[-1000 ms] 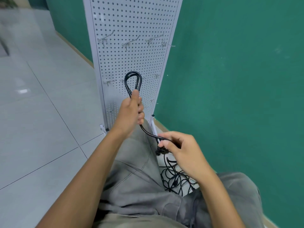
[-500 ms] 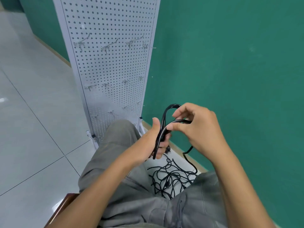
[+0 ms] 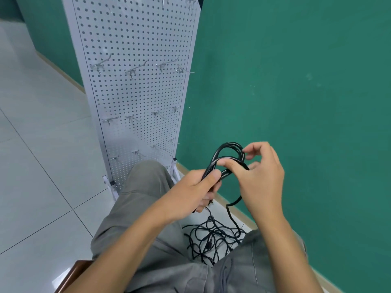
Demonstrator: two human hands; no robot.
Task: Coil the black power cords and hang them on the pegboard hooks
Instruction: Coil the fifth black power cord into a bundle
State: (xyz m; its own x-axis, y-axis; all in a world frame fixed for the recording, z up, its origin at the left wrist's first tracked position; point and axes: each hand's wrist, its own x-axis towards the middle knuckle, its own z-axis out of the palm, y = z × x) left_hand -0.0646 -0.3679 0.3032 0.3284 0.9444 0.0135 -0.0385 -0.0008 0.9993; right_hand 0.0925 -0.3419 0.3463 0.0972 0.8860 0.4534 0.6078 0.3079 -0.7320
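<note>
Coiled cord [image 3: 227, 154] — gripped by left hand [image 3: 195, 192], pinched by right hand [image 3: 259, 176].

A green-walled corner with pale tile underfoot.

To my right a flat teal-green wall [image 3: 296, 81] fills the scene, running down to a light baseboard [image 3: 239, 214] at the floor. Far left, another green wall [image 3: 42, 39] meets it behind, with the same pale skirting. The floor [image 3: 42, 166] is large glossy white tile with thin dark grout lines, catching soft reflected light. Near me, bottom left, a brown wooden seat edge [image 3: 74, 273] shows.
</note>
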